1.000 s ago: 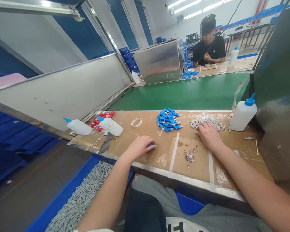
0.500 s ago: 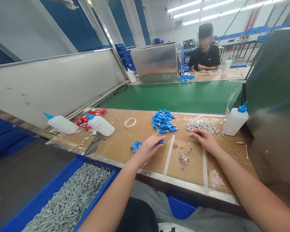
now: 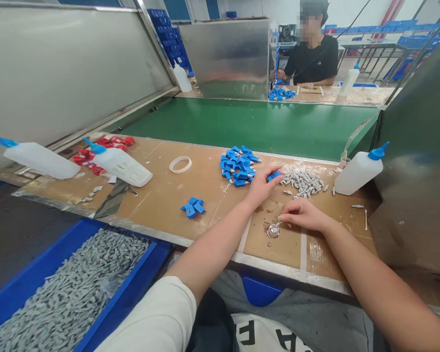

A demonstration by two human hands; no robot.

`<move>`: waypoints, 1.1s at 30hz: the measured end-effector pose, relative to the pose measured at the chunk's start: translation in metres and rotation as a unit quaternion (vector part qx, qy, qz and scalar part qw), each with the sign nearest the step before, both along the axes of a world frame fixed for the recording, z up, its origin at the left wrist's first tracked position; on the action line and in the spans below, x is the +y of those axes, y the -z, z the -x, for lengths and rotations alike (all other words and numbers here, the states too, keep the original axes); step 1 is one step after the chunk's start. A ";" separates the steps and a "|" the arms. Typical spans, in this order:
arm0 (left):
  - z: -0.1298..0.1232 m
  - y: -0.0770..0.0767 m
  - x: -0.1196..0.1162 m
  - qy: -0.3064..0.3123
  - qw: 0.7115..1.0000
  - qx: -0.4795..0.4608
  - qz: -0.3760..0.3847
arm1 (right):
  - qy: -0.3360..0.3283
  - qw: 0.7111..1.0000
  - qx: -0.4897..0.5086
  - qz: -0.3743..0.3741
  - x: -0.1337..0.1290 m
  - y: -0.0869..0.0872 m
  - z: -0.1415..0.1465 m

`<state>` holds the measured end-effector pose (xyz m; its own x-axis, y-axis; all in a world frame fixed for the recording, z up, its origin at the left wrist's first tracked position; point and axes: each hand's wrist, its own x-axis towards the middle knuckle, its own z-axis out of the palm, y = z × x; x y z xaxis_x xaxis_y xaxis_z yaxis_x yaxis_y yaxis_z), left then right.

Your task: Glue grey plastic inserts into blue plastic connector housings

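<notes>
Between the thumb and fingers of my left hand (image 3: 261,187) is a blue plastic piece (image 3: 274,176), held just left of a pile of small grey plastic parts (image 3: 303,183). My right hand (image 3: 301,215) pinches a small grey part (image 3: 277,224), its tip at a small round metal dish (image 3: 273,231) that looks wet and shiny. A heap of blue pieces (image 3: 238,166) lies beyond my left wrist. Several more blue pieces (image 3: 193,208) form a small group to the left of my forearm.
A white bottle (image 3: 359,171) stands tilted at the right; two others lie at the left near red parts (image 3: 112,142). A tape ring (image 3: 180,165) sits mid-table. Beyond runs a green belt (image 3: 220,120), with a person across it. A blue bin (image 3: 157,254) of grey parts is lower left.
My left hand has moved right and forward with the blue piece, up to the grey pile. My right hand has come back from the pile to the metal dish. The view has tilted down.
</notes>
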<state>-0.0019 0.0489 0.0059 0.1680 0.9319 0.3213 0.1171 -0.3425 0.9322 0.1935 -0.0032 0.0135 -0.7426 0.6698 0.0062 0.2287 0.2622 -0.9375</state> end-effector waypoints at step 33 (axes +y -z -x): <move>-0.005 0.002 -0.016 0.033 0.992 -0.065 0.106 | 0.315 0.941 0.109 -0.065 0.007 0.000 0.000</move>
<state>0.0035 0.0333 0.0035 0.2008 0.9694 0.1414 -0.0240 -0.1394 0.9899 0.1938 0.0040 0.0132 -0.1707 0.9594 0.2246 0.1819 0.2547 -0.9497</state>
